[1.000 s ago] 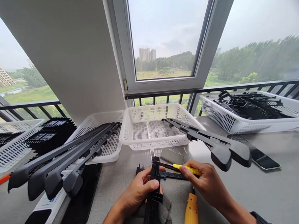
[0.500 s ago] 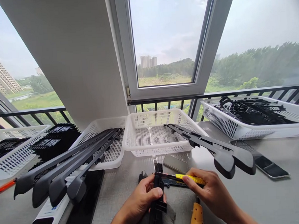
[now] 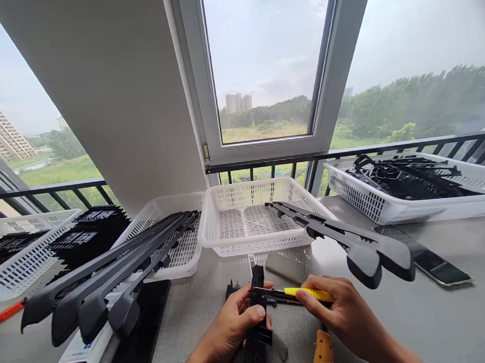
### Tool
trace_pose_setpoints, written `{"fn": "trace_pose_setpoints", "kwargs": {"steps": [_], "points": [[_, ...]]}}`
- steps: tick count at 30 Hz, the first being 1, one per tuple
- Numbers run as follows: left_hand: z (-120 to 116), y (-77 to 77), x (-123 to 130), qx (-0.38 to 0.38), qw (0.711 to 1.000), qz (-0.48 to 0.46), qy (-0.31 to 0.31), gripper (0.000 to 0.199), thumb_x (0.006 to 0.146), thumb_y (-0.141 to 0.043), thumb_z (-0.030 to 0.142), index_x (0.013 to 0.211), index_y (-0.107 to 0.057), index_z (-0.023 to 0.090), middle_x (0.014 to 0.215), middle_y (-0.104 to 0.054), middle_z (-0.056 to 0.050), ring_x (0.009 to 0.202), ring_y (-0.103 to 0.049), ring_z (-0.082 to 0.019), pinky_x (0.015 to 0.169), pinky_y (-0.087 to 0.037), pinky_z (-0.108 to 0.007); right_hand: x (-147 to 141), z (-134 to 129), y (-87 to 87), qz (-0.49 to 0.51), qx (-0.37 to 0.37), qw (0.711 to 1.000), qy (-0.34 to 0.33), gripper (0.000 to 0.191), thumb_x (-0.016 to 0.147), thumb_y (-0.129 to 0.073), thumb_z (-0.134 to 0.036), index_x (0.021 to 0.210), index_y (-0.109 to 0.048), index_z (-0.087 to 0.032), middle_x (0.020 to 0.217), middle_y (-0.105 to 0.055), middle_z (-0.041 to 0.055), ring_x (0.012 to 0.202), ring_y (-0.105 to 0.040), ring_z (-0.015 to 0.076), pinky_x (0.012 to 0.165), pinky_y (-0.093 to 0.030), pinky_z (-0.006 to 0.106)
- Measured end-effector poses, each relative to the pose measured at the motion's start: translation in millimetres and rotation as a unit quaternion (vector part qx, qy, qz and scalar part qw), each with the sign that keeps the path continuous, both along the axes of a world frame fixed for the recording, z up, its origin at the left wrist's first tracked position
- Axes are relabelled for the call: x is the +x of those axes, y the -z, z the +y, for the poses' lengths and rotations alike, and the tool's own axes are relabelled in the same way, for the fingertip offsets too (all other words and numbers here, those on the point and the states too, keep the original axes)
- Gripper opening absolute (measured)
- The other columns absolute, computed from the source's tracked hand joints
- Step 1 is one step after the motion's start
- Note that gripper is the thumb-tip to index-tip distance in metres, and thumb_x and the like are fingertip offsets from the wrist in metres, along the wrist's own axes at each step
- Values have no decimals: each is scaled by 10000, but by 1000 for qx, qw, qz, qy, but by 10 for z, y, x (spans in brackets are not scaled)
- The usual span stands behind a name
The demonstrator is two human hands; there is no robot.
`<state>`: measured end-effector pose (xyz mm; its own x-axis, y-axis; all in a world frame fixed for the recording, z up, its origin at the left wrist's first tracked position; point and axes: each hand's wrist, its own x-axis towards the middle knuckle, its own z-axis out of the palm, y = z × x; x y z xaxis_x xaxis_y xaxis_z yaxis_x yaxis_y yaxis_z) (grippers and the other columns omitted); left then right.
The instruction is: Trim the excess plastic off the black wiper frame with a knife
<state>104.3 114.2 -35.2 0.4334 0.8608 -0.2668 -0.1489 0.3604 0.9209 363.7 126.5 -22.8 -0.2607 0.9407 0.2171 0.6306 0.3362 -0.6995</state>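
Yellow-orange, a tool handle (image 3: 324,354) lies on the grey bench (image 3: 432,328) at the near edge, below the right hand. Just left of it, a long black part (image 3: 256,339) slants up from the bottom edge; the left hand (image 3: 238,316) clasps it, thumb on the near face, fingers curled round behind. The right hand (image 3: 338,304) pinches a yellow knife (image 3: 309,293), thumb along its grip, the blade against the upper end of the black part.

Further left lie a white device (image 3: 86,344) and a dark flat slab (image 3: 137,341), partly under four grey rails (image 3: 97,300). Past the hands sits a small grey block (image 3: 286,267); two more rails (image 3: 364,261) lean with their thin ends over a white basket (image 3: 254,244). Right and beyond, another basket (image 3: 417,210) holds tangled black pieces (image 3: 410,179), before a dark railing (image 3: 261,163) and tall window (image 3: 267,54).
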Motion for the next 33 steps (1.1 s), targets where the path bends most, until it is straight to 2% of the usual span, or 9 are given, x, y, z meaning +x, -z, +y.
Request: {"fn": "trace_pose_setpoints", "kwargs": {"steps": [5,8,12,18,22,25,30,33], "points": [[-5,-34,-17,56,998,-25,34,907,784,-830,615,1482,-589,87,857,-792,-92,821,-615,-219,772,-385,-318,-1,9,12,-14,-3,1000,3,601,1057,-485,-656,708,-677,-206,621,-622,-8,601,-566,160,609,-365,275],[1,-63,-28,73,994,-48,69,902,751,-855,595,1469,-607,108,928,-814,-119,846,-620,-235,771,-377,-322,21,10,37,-12,3,1000,10,608,1063,-485,-657,688,-643,-206,612,-603,-14,595,-554,153,602,-366,267],[13,-82,-48,52,994,-47,89,934,687,-929,572,1455,-615,141,939,-792,-88,847,-611,-217,741,-374,-301,33,9,43,-6,19,1000,11,594,1066,-502,-637,679,-635,-207,610,-611,-15,593,-557,152,595,-368,261],[10,-122,-34,43,994,-52,86,850,719,-951,532,1437,-649,192,962,-745,-41,887,-647,-187,792,-428,-283,28,0,6,10,32,999,22,540,1053,-534,-601,715,-711,-218,639,-662,-5,618,-606,166,615,-400,263],[1,-142,-10,22,995,-52,78,969,689,-980,561,1521,-587,256,1070,-739,-48,934,-697,-198,719,-430,-250,35,-9,-8,9,32,999,13,523,1044,-559,-580,696,-707,-219,625,-656,-9,605,-604,163,604,-384,268],[1,-133,-14,11,996,-50,79,1041,662,-1003,552,1552,-551,257,1113,-745,-62,950,-711,-205,684,-427,-240,42,-14,-26,20,28,999,20,531,1048,-548,-599,719,-721,-219,637,-662,-8,609,-604,163,610,-396,268],[9,-70,-47,-4,997,-52,61,1242,635,-1025,525,1667,-389,257,1084,-752,-61,939,-708,-211,722,-482,-267,42,-17,-60,18,26,999,2,527,1049,-548,-578,704,-713,-215,632,-665,-5,609,-607,161,614,-396,272],[16,-31,-54,7,997,-56,59,1220,668,-1010,516,1680,-377,260,1073,-750,-56,930,-700,-208,780,-519,-297,51,-20,-68,20,29,999,-2,512,1048,-550,-563,715,-723,-214,640,-672,-1,612,-608,161,615,-403,272]]}}
